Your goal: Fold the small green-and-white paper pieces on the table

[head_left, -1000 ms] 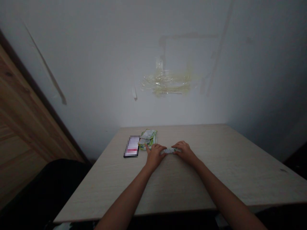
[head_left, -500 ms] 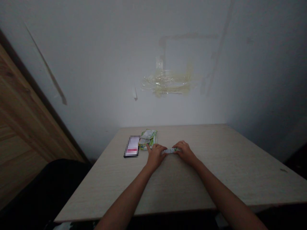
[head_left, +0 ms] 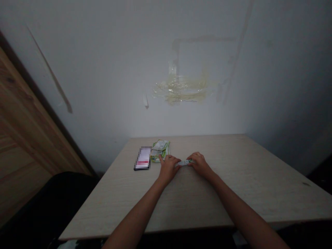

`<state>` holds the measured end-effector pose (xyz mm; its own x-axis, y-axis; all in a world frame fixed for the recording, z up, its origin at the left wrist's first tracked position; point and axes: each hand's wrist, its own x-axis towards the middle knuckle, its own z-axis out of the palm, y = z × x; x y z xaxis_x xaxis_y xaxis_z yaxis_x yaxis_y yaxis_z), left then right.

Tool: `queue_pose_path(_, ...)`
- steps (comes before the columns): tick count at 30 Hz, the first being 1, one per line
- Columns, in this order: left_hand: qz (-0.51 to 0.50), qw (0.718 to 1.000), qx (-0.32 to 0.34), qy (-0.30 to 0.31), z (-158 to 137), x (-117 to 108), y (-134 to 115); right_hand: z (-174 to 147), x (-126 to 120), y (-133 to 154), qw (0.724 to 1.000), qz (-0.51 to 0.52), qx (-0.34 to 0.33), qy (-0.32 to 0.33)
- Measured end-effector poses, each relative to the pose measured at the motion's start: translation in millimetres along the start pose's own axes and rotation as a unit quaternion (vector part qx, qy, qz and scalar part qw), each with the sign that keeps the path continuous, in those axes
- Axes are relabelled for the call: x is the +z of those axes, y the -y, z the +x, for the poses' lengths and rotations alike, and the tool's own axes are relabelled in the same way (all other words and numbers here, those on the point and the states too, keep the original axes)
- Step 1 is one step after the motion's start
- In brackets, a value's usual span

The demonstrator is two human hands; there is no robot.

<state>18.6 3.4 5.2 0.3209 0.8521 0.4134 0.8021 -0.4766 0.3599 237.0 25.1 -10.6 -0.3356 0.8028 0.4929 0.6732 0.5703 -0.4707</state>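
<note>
Between my two hands a narrow folded strip of printed packaging (head_left: 184,162), whitish with some green, lies low over the table. My left hand (head_left: 169,167) is closed on its left end, with thumb and fingers pinching it. At the other end my right hand (head_left: 199,163) pinches it the same way. Just beyond my left hand lie crumpled green and white packets (head_left: 160,148), partly overlapping each other. How the strip is folded inside my fingers is hidden.
A phone (head_left: 143,158) with a blurred bright screen lies left of the packets. The pale wooden table (head_left: 233,193) meets a wall (head_left: 109,69) with old yellowed tape (head_left: 181,90). A dark rounded object (head_left: 52,200) stands at the table's left side, near wooden boards (head_left: 20,124).
</note>
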Motion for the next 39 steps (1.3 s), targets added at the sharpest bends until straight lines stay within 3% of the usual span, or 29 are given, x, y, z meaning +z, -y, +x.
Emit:
queue_pose_path(7,-0.008,0.999,-0.015,-0.045,-0.9,0.0,0.9,2.4,-0.2,-4.6,0.999,0.01,-0.037,-0.032)
queue_pose_path(39,0.003,1.0,-0.024,-0.009,0.4,-0.5,-1.5,1.9,-1.9,0.1,1.0,-0.007,-0.027,-0.006)
